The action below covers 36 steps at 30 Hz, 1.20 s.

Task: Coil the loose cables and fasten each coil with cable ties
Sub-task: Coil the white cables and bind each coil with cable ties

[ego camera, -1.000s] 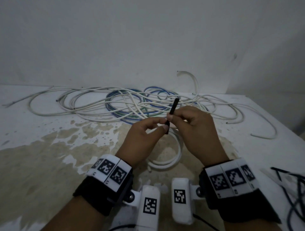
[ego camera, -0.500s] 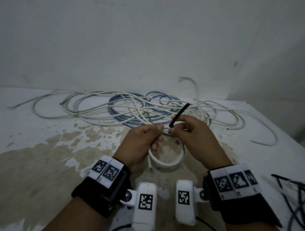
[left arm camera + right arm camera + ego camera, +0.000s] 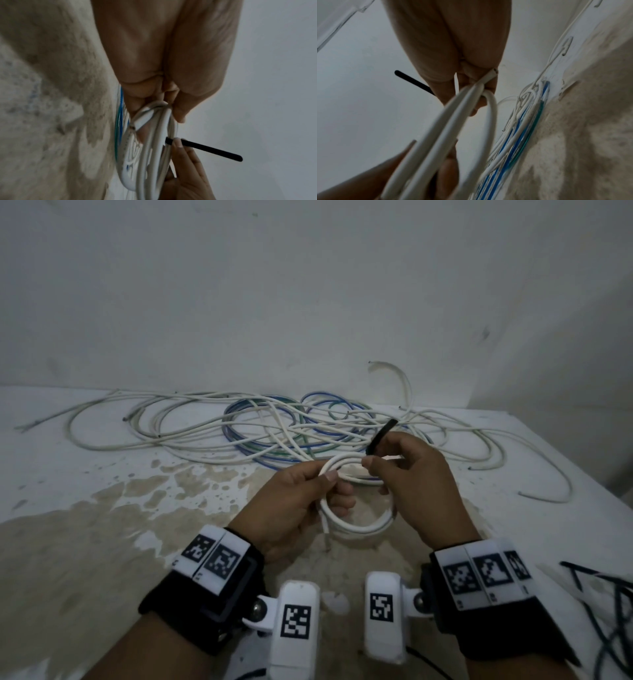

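The white coil is the landmark here: a small ring of white cable held just above the stained desk, in front of the tangle of loose cables that lies behind it toward the wall.

On the coil's left side, the left hand grasps the bundled turns, thumb on top and fingers curled beneath; the left wrist view shows the strands gathered side by side in that grip. A short free end of the cable hangs down below this hand. For the tie to bite well, this hand should squeeze the turns flat and parallel, with the stray end tucked alongside them, and not let the ring spring open.

At the coil's top, slightly right, the black cable tie crosses the strands, its free end pointing up and away toward the loose pile. It is not yet closed around the coil, as far as these views show.

On the coil's right side, the right hand pinches the tie between thumb and fingertips, close against the cable. Its likely job is to pass the tie fully around every turn, bring the tail to the head and pull snug. I cannot tell where the tie's head sits.

Far right of the coil, more black ties lie on the desk for the remaining cables.
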Motion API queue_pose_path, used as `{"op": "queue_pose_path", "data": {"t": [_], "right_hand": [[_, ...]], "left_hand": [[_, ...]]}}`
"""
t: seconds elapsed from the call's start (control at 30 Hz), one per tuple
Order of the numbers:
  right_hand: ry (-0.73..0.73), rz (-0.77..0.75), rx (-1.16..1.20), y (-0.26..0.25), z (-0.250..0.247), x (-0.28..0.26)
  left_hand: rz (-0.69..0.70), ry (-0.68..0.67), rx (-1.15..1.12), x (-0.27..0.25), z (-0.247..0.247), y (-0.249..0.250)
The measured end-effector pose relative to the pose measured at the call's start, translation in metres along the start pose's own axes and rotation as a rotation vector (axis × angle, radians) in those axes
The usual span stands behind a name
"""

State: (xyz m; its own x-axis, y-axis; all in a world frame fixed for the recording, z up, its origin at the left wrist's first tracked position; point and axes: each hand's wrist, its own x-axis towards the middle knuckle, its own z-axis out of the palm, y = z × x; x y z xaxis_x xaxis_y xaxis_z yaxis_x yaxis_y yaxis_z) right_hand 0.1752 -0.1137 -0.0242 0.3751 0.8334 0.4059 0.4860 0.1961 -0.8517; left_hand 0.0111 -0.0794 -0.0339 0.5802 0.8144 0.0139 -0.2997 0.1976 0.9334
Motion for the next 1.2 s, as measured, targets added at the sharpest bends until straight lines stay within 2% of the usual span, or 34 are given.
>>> {"op": "queue_pose_path", "data": {"t": [0.17,0.3,0.4,0.5,0.57,0.67,0.73,0.83,0.93,1.0,1.07,1.2], "right_hand": [[-0.001,0.01,-0.008,0.003,-0.001,0.0],[-0.029,0.019,-0.007,0.003,0.0,-0.001],[-0.105,0.073,0.058,0.0,0.001,-0.003],[-0.202,0.104,0.13,-0.004,0.004,-0.006],[-0.248,0.092,0.146,-0.007,0.007,-0.008],[-0.235,0.028,0.087,-0.007,0.008,-0.009],[-0.202,-0.018,-0.005,-0.008,0.007,-0.009],[-0.214,-0.03,-0.005,-0.009,0.007,-0.008],[-0.183,-0.218,-0.175,-0.01,0.008,-0.009],[-0.129,-0.326,-0.209,-0.009,0.01,-0.009],[-0.115,-0.302,-0.181,-0.008,0.011,-0.008],[-0.216,-0.014,-0.118,-0.008,0.008,-0.007]], "left_hand": [[-0.034,-0.061,0.099,-0.004,-0.005,0.002],[-0.061,-0.012,0.167,-0.003,-0.004,0.001],[-0.093,0.051,0.195,-0.001,-0.006,0.001],[-0.073,0.087,0.127,-0.001,-0.006,0.007],[-0.044,0.094,0.186,-0.002,-0.004,0.009],[0.034,0.127,0.447,-0.001,-0.004,0.007],[0.065,0.15,0.526,0.0,-0.003,0.005],[0.106,0.159,0.61,0.0,0.0,-0.001],[0.125,0.165,0.645,0.003,0.001,-0.003],[0.104,0.172,0.603,0.006,0.001,-0.003],[0.07,0.179,0.542,0.005,0.002,-0.002],[0.009,0.208,0.328,0.002,0.001,0.003]]}}
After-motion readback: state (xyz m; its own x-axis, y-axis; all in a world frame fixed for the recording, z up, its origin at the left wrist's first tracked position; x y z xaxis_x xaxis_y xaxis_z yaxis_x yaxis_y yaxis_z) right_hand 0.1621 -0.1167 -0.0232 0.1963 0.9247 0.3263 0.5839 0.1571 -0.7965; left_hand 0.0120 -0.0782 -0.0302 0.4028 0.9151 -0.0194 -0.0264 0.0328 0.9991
